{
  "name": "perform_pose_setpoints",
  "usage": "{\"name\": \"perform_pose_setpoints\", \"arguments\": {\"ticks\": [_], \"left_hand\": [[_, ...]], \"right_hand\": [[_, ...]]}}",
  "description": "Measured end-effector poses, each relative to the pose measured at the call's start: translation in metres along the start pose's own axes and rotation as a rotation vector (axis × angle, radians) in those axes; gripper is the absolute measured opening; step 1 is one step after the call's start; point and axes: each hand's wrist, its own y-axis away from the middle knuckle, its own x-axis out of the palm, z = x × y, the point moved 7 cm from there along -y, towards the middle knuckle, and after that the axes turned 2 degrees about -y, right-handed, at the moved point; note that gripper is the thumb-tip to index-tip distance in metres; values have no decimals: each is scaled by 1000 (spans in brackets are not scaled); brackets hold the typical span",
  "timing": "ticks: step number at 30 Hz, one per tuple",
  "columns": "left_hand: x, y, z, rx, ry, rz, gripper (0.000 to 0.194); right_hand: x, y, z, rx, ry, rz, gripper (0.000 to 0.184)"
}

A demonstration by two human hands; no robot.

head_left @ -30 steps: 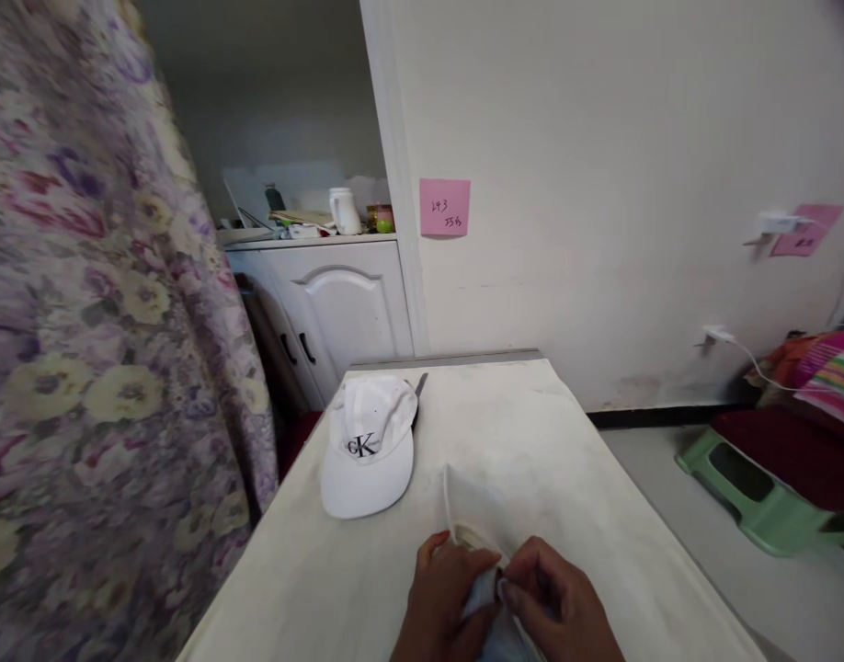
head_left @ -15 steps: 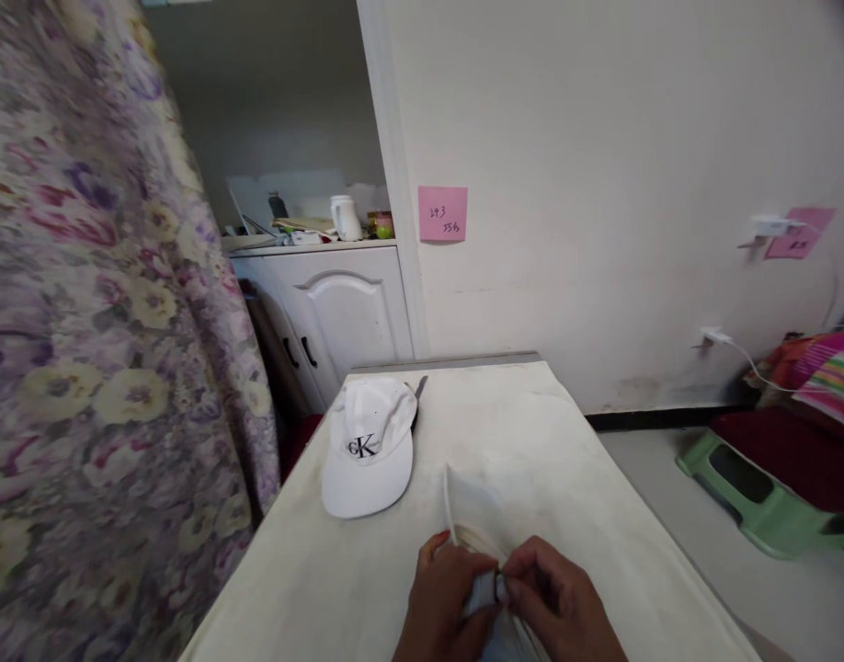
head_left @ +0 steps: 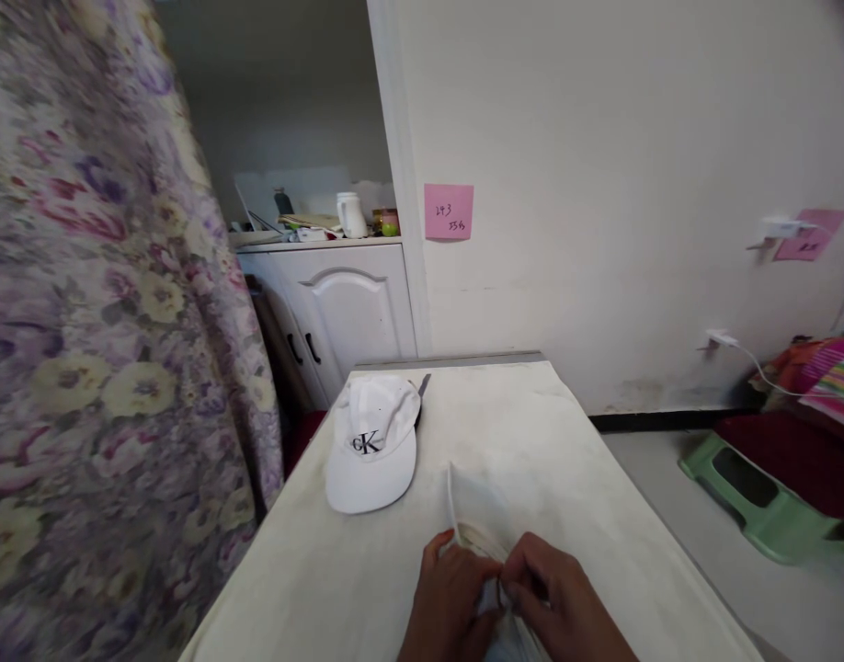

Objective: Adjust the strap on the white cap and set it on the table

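In the head view, a pale cap lies low on the table, its brim pointing away from me and an inner band curving behind my fingers. My left hand is closed around its near edge, thumb and forefinger at a small dark buckle-like piece. Fingers of my right hand pinch the strap end right beside that piece; my fingertips hide most of it. Both hands touch each other. Farther up on the left rests a white baseball cap with black CK lettering, brim toward me.
The cream-covered table reaches the wall. A floral curtain hangs at left, near a white cabinet bearing a white jug. At right stand a green stool and a charger with a white cable.
The view has shifted slightly. My right fingers have come closer against the left at the buckle-like piece, covering more of it. The white baseball cap stays on the table.
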Motion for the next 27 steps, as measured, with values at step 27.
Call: {"name": "perform_pose_setpoints", "arguments": {"ticks": [27], "left_hand": [[-2,5,12,-96,240,40,32]], "right_hand": [[12,-5,-4,84,-699,168,29]]}}
